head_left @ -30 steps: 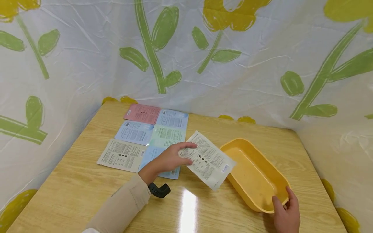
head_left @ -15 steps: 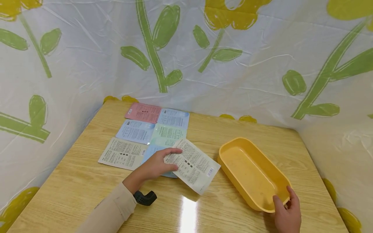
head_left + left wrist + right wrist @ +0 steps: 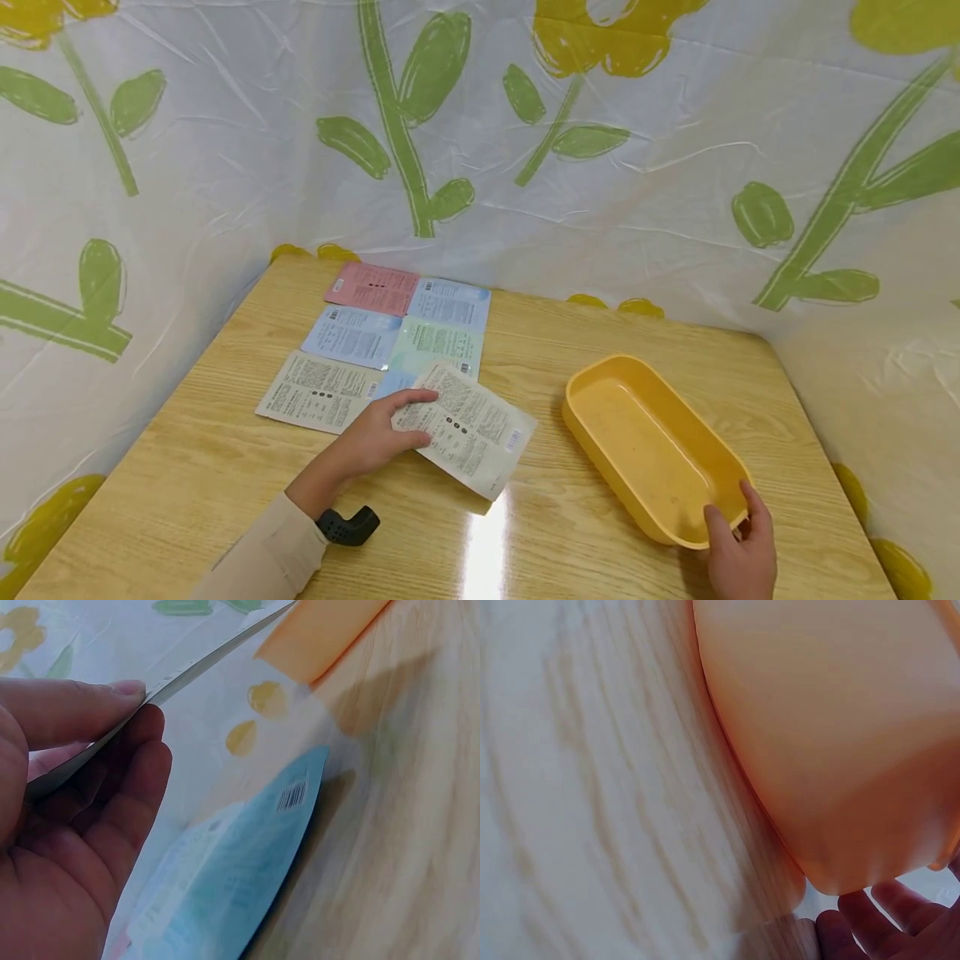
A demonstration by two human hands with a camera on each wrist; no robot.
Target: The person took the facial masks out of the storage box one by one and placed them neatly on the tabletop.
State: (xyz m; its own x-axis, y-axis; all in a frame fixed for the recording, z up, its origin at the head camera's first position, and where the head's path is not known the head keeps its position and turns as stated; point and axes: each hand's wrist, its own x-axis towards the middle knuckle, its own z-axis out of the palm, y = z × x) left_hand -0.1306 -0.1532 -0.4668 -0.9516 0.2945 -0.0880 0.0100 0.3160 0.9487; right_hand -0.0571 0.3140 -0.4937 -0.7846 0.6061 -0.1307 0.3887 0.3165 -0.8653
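Observation:
In the head view my left hand [image 3: 363, 442] pinches a grey-white printed packet [image 3: 476, 433] by its left end, thumb above and fingers below. The packet is raised over the table and partly covers a blue packet [image 3: 395, 382]. Seen edge-on in the left wrist view, the held packet [image 3: 214, 654] sits between thumb and fingers, with a blue-green packet [image 3: 247, 859] beneath. My right hand [image 3: 742, 550] grips the near end of a yellow plastic tub [image 3: 652, 442], thumb over the rim. The right wrist view shows fingers [image 3: 870, 922] against the tub's outside [image 3: 832, 750].
Left of the tub lie a pink packet [image 3: 372, 287], two more blue packets [image 3: 352, 336] [image 3: 450, 303], a green packet [image 3: 435, 343] and another grey-white packet [image 3: 315, 392], in rows. Flower-printed sheeting [image 3: 637, 208] stands around the wooden table [image 3: 540, 533].
My left hand has carried the grey-white packet leftward and nearer me, away from above the tub's edge to over the blue packet. The right hand and tub have hardly moved.

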